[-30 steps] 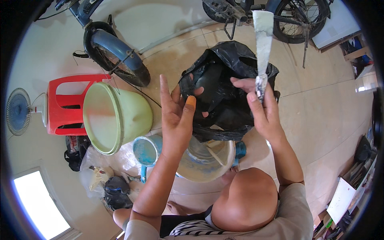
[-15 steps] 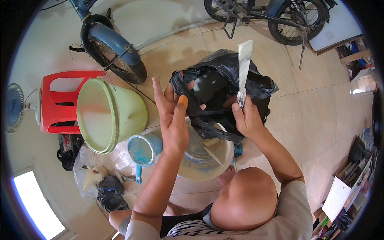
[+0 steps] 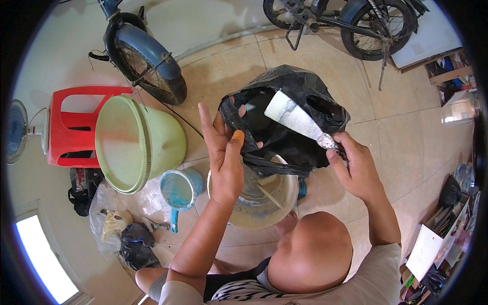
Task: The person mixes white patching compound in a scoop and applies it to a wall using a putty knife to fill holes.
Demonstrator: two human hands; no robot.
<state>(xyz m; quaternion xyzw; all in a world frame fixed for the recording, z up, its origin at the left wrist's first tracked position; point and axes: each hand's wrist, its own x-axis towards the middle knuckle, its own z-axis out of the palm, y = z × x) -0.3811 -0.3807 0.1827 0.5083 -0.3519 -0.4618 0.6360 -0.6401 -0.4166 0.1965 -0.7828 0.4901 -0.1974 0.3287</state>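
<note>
My left hand [image 3: 225,162] grips the left rim of a black plastic bag [image 3: 292,81], several fingers showing inside its mouth. Its index finger stretches outside, and something orange wraps the thumb tip. In my right hand [image 3: 362,170] is a putty knife [image 3: 295,118], its broad blade coated white, held over the bag's mouth and pointing up and left. Whatever lies deep in the bag is too dark to make out. Partly under the bag stands a round basin [image 3: 244,216] with a thin stick [image 3: 268,195] and smeared residue in it.
Left of the basin stands a blue dipper [image 3: 178,192]. Beyond it are a lidded pale green bucket [image 3: 165,134] and a red plastic chair [image 3: 76,96]. A bicycle wheel [image 3: 147,66] stands behind, another bike [image 3: 376,30] at far right. Dark bundles [image 3: 137,246] lie at lower left.
My right hand has moved right and slightly down, away from the bag's rim. The putty knife has tipped from upright to a leftward slant, its blade now over the bag's mouth. My left hand stays nearly still.
</note>
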